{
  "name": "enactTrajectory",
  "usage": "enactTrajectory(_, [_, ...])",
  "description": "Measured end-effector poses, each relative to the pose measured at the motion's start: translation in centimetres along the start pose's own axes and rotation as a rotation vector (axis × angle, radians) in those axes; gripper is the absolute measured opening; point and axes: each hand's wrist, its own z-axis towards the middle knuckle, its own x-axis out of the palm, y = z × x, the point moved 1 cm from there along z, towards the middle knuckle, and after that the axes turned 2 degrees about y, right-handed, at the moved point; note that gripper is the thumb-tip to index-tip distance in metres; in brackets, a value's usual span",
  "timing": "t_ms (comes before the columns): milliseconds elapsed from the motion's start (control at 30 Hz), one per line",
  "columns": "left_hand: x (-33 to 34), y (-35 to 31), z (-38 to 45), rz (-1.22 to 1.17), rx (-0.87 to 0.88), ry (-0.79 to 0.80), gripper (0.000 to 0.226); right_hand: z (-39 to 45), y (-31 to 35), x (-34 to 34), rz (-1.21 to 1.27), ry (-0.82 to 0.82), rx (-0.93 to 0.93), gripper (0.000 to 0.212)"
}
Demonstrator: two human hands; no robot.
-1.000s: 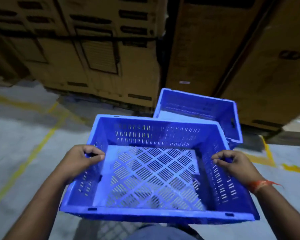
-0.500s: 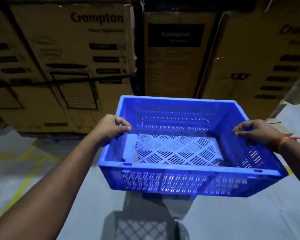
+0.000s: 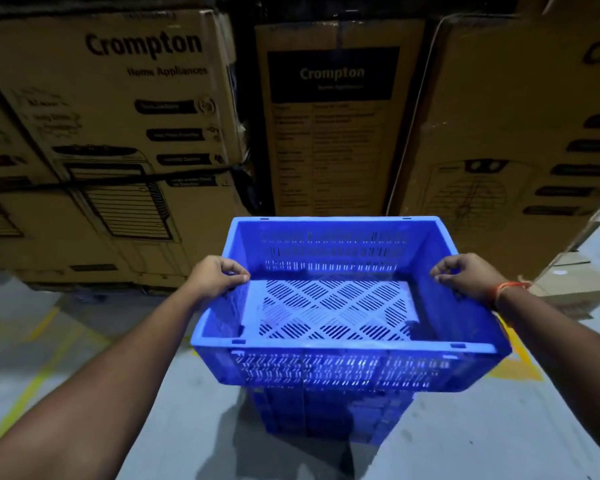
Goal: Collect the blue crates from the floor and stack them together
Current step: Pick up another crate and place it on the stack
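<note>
Cardboard boxes (image 3: 125, 140) wall off the far side — grey floor (image 3: 187, 410) lies open nearer.

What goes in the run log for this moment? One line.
left hand, right hand: grip blue crate rims | above lower crate

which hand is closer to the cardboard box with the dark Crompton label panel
Roughly equal, with the left slightly nearer. The left hand grips the blue crate rim below-left of the box with the dark panel; the right hand grips the opposite rim, below-right.
</note>
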Motion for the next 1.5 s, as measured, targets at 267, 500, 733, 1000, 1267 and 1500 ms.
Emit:
enactTrajectory(267, [2.5, 1.3, 5.3, 0.046, -0.068, -0.029, 0.007, 6.1, -2.8, 1.7, -0.016, 0.013, 0.062, 0.011])
enactTrajectory(500, [2.8, 2.6, 9.6, 0.111, -0.071, -0.006, 0.006, 8.8, -2.7, 2.5, 0.030, 0.005, 0.085, 0.009])
enactTrajectory(733, [2.5, 2.4, 11.5, 0.115, -0.062, 0.045, 0.008, 8.3, -1.9, 3.5, 0.022, -0.016, 0.119, 0.014])
enactTrajectory(1000, [1.6, 3.0, 11.9, 0.117, -0.054, 0.053, 0.004, 7.3, -1.7, 4.6, 0.023, -0.037, 0.157, 0.014])
enactTrajectory(1267, [1.6, 3.2, 11.5, 0.131, -0.013, 0.017, 0.003, 7.4, -1.6, 4.4, -0.029, -0.044, 0.131, 0.012])
enactTrajectory(1500, [1.8, 3.3, 10.7, 0.224, -0.016, -0.041, 0.005, 7.6, -2.0, 4.8, -0.085, -0.060, 0.137, 0.010])
